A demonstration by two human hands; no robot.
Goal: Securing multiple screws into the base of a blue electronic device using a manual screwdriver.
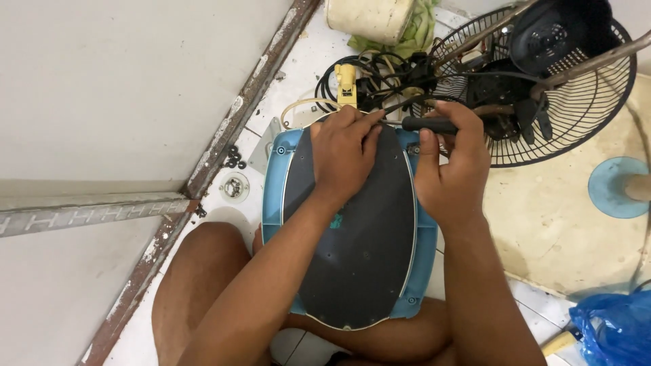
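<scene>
The blue fan base (274, 196) lies across the lap, dark plate up. The left hand (344, 154) presses on its top edge; the right hand (447, 176) grips a black-handled screwdriver (428, 125). If the tip slips, it could jab the left fingers.

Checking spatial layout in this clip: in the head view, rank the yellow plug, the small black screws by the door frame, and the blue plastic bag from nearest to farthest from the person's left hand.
From the left hand:
1. Yellow plug, just above the hand, among the black cables.
2. Small black screws, to the hand's left beside the door frame.
3. Blue plastic bag, far off at the lower right corner.
</scene>
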